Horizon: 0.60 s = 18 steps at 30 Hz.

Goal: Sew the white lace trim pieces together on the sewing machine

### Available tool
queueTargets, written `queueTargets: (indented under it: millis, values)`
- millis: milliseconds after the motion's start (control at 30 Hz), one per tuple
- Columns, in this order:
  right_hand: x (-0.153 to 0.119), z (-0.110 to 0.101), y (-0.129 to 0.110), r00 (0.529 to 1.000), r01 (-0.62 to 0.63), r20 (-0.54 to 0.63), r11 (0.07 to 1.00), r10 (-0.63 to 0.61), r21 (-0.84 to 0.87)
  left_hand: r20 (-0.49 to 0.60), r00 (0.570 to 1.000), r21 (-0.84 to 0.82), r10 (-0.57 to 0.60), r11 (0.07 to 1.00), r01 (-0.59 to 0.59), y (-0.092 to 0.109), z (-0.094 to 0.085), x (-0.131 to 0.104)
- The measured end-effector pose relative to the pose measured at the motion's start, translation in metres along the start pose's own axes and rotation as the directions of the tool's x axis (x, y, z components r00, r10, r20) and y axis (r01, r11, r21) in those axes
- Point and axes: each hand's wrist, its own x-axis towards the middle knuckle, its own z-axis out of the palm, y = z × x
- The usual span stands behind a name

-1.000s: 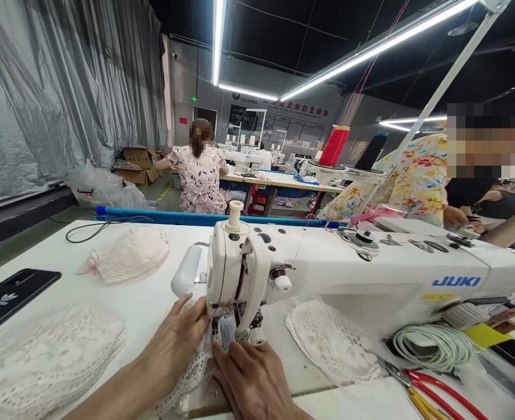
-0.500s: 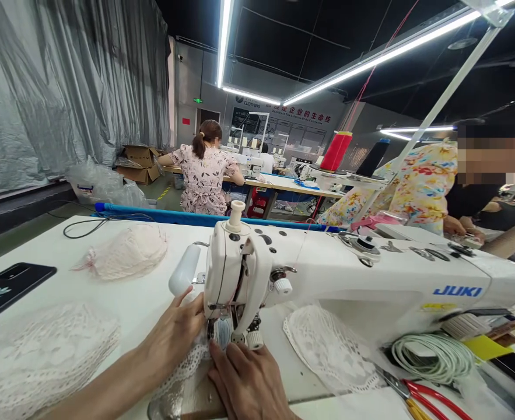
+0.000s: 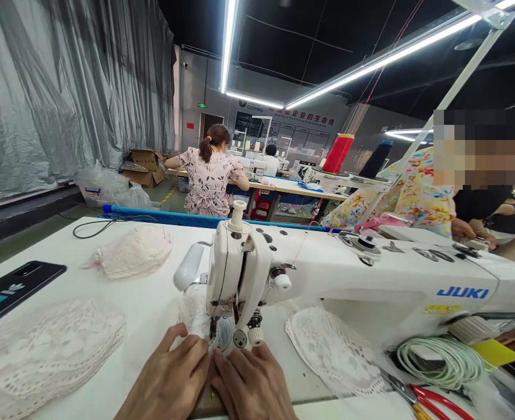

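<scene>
A white sewing machine [image 3: 353,274] spans the middle and right of the table. White lace fabric [image 3: 195,309] lies left of its needle area, partly under the machine head. My left hand [image 3: 174,370] presses on this lace, fingers bent and its thumb side near the needle. Close beside it, my right hand [image 3: 252,379] rests on the machine bed just in front of the presser foot, fingers together. The fingertips of both hands are partly hidden, and what lies beneath the right ones cannot be made out.
Stacked lace pieces [image 3: 51,350], a phone [image 3: 21,286] and a lace bundle [image 3: 132,252] lie at left. Another lace piece [image 3: 331,350], coiled pale cord [image 3: 441,361] and red-handled scissors [image 3: 436,402] are at right. One person [image 3: 209,172] sits beyond; another stands at right.
My left hand has drawn back from beside the machine head to just in front of it, next to my right hand. The lace there has shifted back. The view has moved slightly.
</scene>
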Motion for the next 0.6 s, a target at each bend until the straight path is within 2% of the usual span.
queueTargets:
  millis: [67,267,600]
  values:
    - [0.0002,0.0004,0.0005,1.000,0.007,-0.007,1.000,-0.007,-0.004,0.000,1.000,0.021,-0.014,1.000,0.014,-0.0015,0.0013,0.0010]
    - [-0.0006,0.0011,0.0016,1.000,-0.008,-0.008,1.000,0.008,0.009,-0.089,0.994,0.085,0.068,0.995,-0.060,-0.0031,-0.0076,0.0095]
    - [-0.0014,0.0028,-0.0032,0.997,-0.075,0.023,0.997,0.075,0.005,-0.135,0.986,0.197,0.099,0.978,-0.071,-0.0062,-0.0040,0.0083]
